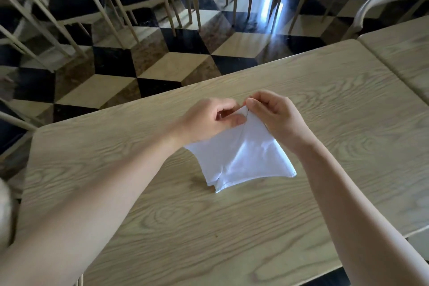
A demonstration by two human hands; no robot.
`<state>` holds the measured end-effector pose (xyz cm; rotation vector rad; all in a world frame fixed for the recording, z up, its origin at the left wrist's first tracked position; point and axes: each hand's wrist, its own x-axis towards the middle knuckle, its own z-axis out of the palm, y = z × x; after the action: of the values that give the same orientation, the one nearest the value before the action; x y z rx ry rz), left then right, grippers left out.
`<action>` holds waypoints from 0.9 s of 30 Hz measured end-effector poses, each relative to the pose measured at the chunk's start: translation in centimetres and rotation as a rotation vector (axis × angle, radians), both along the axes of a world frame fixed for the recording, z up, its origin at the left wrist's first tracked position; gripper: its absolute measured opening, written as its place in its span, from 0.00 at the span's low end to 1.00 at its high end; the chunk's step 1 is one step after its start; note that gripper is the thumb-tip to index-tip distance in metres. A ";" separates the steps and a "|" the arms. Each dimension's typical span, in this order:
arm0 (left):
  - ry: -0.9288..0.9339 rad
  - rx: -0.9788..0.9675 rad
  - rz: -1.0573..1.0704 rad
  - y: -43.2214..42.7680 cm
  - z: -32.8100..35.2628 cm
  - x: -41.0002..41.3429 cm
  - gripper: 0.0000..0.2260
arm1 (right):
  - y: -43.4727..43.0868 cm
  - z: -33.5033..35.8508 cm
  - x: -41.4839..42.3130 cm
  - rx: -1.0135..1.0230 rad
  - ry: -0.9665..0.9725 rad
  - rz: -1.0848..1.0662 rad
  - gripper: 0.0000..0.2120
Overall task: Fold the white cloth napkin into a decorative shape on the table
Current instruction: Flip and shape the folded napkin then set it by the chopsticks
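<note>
my two bare forearms reach in over the near edge of the table point(162, 227), a pale wood-grain top. the napkin point(241, 158) sits near the middle of that table, white, folded to a rough triangle. its wide lower edge and two bottom corners rest on the wood; its top point is lifted off the surface, so the cloth stands tilted like a small tent. layered edges show at the lower corner nearest me.

my left hand point(209, 121) is at the left side of the napkin's top point, thumb and fingertips pressed together on the cloth there. my right hand point(276, 116) is at the right side of the same point, thumb and forefinger pinching the very tip. the two hands are almost touching each other above the napkin; the exact layer each one holds i cannot tell.

to the right of the table a second table point(401, 53) of the same wood stands just beside it. beyond the table lies a checkered floor point(139, 65) in black, cream and brown. farther off stand chairs point(76, 2) with dark seats and light frames.
</note>
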<state>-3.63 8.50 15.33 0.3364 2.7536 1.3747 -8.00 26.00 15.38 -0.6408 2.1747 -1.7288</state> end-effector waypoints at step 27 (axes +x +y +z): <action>-0.402 -0.115 0.259 -12.0 2.3 1.8 0.10 | -7.3 3.9 -6.3 0.621 0.214 0.351 0.20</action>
<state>-1.81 -3.54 17.58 -0.2828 2.5798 1.1638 -14.26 18.70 19.25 -0.9799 2.3762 -0.7761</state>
